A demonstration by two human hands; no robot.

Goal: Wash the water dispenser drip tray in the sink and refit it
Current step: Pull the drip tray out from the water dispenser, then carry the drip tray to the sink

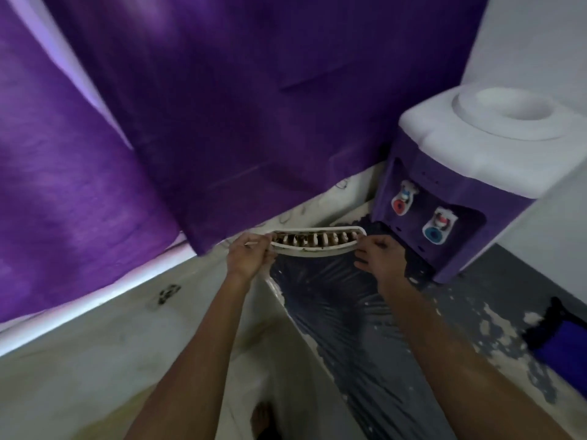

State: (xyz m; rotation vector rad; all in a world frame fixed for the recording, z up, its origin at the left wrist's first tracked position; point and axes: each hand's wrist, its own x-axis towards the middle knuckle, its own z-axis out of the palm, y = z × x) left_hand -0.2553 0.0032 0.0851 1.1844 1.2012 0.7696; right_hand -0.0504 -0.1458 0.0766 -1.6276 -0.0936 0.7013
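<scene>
Beside the water dispenser [470, 185]: drip tray [317, 244], soiled.
Left hand [251, 258] and right hand [376, 254], fingers clamped on its ends.

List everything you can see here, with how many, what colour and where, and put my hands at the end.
Drip tray: one, white, dirty slotted grille, held up in the centre between both hands.
Dispenser: one, purple and white, right, on the counter; no bottle on top.
Taps: two, red and blue, on the dispenser's front.
Curtain: one, purple, across the back and left.
Counter: one, dark with white patches, right.
Plastic sheet: one, dark and shiny, below the tray.
Dark blue object: one, right edge; too blurred to identify.
Left hand: grips the tray's left end.
Right hand: grips the tray's right end.
</scene>
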